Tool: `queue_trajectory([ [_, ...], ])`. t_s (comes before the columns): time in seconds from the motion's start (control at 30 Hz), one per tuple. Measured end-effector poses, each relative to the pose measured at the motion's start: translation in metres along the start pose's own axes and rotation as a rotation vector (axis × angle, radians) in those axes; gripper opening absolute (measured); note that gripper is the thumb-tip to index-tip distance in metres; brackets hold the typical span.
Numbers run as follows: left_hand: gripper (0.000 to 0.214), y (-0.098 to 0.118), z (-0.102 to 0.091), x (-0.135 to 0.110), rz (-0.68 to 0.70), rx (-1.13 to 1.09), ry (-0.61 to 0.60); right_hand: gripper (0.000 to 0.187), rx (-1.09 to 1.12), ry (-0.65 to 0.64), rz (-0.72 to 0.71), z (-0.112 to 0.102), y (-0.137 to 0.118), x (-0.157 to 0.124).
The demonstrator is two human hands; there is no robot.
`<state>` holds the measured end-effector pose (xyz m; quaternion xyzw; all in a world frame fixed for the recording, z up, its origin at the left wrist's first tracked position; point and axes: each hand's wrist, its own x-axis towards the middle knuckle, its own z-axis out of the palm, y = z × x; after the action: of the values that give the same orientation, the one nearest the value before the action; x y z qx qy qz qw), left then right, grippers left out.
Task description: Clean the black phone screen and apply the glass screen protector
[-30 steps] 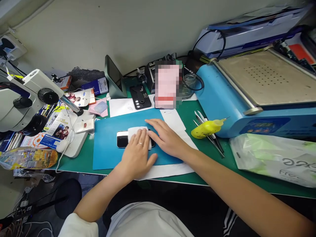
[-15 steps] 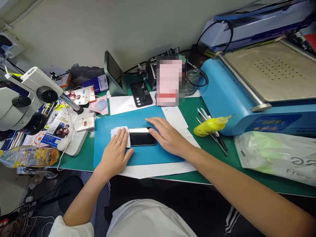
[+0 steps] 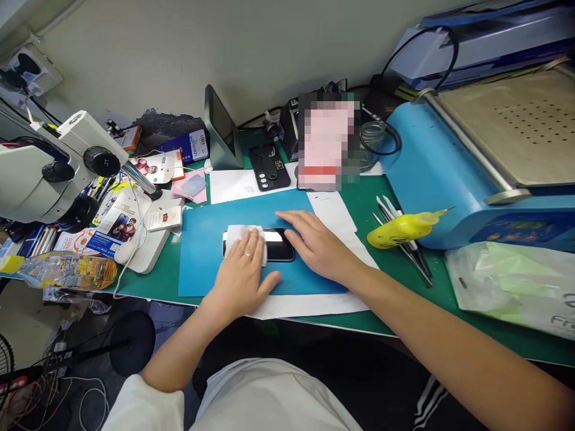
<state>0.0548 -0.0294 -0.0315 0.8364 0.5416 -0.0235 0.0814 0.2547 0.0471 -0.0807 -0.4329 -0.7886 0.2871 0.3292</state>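
Observation:
A smartphone point(image 3: 281, 246) with a dark, shiny screen lies flat on a blue mat point(image 3: 202, 263). My left hand point(image 3: 245, 266), a ring on one finger, presses a folded white tissue point(image 3: 238, 232) flat against the left part of the screen. Its fingers are stretched out and the thumb stands apart. My right hand point(image 3: 314, 242) rests at the phone's right end with fingers extended and thumb apart, the thumb touching or very near the edge. The tissue and my left fingers hide the middle-left of the screen.
Behind the mat lies a black phone case point(image 3: 269, 167). A yellow squeeze bottle point(image 3: 404, 230) lies over tweezers on the right, beside a blue heating machine point(image 3: 431, 173). At left stand a microscope point(image 3: 58, 179) and a drink bottle point(image 3: 72, 270) on its side.
My left hand has slid the tissue rightward over the phone's screen, baring the phone's left end. My right hand stays at the phone's right end. The whole view has shifted slightly.

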Motion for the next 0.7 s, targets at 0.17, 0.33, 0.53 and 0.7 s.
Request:
queue_trajectory([
  [0.17,0.090,0.032,0.014,0.007,0.086,-0.008,0.021,0.045,-0.004,0.018,0.006,0.000,0.003,-0.003],
  [0.33,0.093,0.017,0.011,-0.024,0.115,-0.066,0.007,0.045,0.001,0.008,0.008,-0.003,0.001,-0.003],
  [0.53,0.083,-0.032,-0.002,-0.040,-0.071,-0.074,0.032,0.046,0.004,-0.004,0.012,-0.006,-0.002,-0.002],
  [0.7,0.088,-0.034,-0.002,-0.038,-0.083,-0.076,0.042,0.053,-0.001,-0.010,0.008,-0.006,0.000,-0.002],
])
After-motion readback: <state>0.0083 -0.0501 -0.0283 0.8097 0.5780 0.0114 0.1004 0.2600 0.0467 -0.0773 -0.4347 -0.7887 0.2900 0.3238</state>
